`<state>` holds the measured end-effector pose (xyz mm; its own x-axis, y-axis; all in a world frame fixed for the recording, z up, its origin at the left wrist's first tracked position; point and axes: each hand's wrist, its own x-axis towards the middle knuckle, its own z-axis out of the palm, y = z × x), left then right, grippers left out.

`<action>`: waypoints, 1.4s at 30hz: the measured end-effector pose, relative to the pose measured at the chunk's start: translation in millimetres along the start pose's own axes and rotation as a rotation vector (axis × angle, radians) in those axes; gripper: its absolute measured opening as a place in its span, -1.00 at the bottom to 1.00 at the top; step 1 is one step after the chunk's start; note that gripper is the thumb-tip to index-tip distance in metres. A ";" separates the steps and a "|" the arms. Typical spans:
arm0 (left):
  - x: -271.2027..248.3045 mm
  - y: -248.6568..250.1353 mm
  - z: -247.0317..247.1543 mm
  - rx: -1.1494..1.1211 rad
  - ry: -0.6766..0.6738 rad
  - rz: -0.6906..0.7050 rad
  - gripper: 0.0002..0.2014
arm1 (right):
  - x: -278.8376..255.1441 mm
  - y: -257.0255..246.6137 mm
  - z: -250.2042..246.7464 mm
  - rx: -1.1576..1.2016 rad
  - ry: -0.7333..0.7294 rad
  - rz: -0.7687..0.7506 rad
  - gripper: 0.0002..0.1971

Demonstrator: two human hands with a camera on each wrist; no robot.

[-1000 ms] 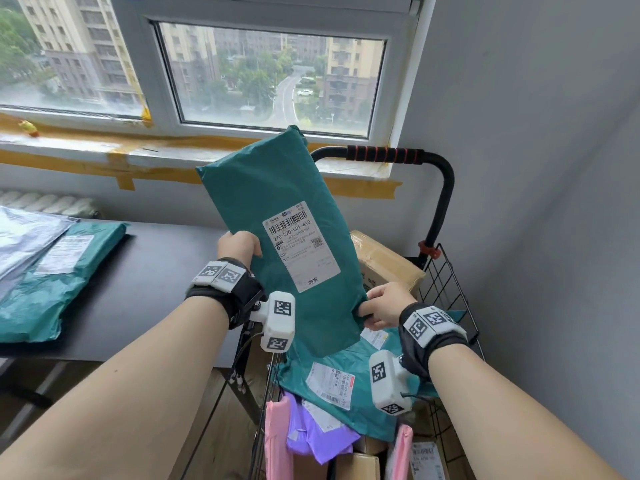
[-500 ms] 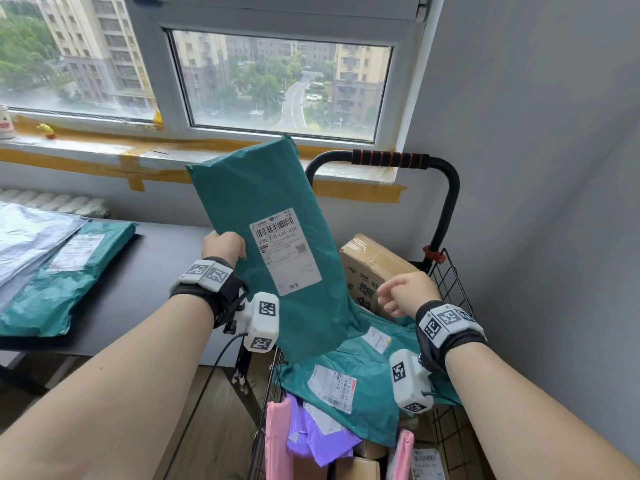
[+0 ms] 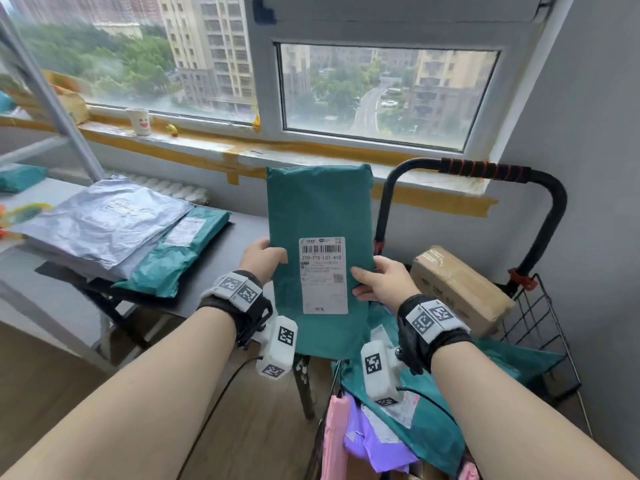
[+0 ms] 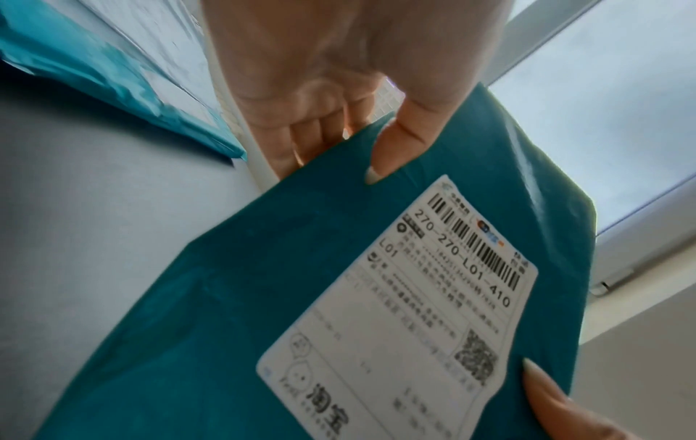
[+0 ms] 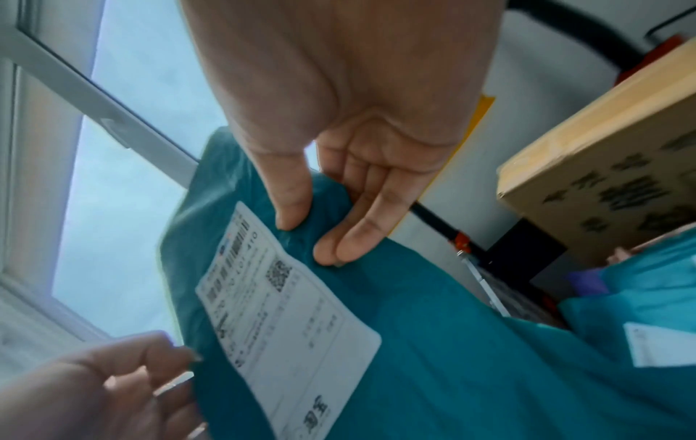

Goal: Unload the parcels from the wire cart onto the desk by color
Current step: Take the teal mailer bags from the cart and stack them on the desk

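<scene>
1. Two hands hold one teal parcel (image 3: 318,216) upright above the gap between the desk (image 3: 221,271) and the wire cart (image 3: 540,327); its long axis runs near vertical, one short end up toward the window sill (image 3: 311,152).
2. Its white shipping label (image 3: 323,275) faces the head camera, barcode at the top, printed lines reading level.
3. Left hand (image 3: 263,259): closed on the parcel's left edge, thumb on the label side. The left wrist view shows the thumb tip (image 4: 384,160) pressed on the front face and the fingers (image 4: 301,143) going behind the edge.
4. Right hand (image 3: 379,282): closed on the parcel's right edge, level with the label. The right wrist view shows the thumb (image 5: 290,193) on the front face and curled fingertips (image 5: 350,241) against the film beside it, a detail the head view hides.
5. Desk contents: a grey parcel (image 3: 104,226) lies flat, overlapping a second teal mailer (image 3: 180,254) on its right, label up.
6. Cart contents: a brown carton (image 3: 460,289) sits tilted at the top rear; a large teal bag (image 3: 433,420) lies below it; pink (image 3: 334,441) and purple (image 3: 377,445) mailers show at the near end.
7. The cart's black handle (image 3: 485,169) arches behind the held parcel, to its right
</scene>
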<state>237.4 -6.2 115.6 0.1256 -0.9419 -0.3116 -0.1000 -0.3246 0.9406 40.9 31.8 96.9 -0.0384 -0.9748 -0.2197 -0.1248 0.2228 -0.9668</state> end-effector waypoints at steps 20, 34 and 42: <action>156.2 -37.0 -341.3 0.173 0.021 -0.037 -0.66 | 121.1 -67.7 340.2 0.306 0.029 0.207 -0.86; 288.4 -48.7 -382.5 0.353 0.042 -0.013 -0.66 | 249.4 -45.6 409.9 0.084 0.134 0.375 -0.86; 338.9 -76.0 -374.0 0.700 0.024 -0.148 -0.60 | 302.3 -10.3 420.3 -0.213 0.078 0.543 -0.53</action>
<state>656.7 -268.2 -11.0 0.2076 -0.8842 -0.4184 -0.6889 -0.4358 0.5792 447.3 -269.3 -14.3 -0.2245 -0.7186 -0.6582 -0.2630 0.6951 -0.6691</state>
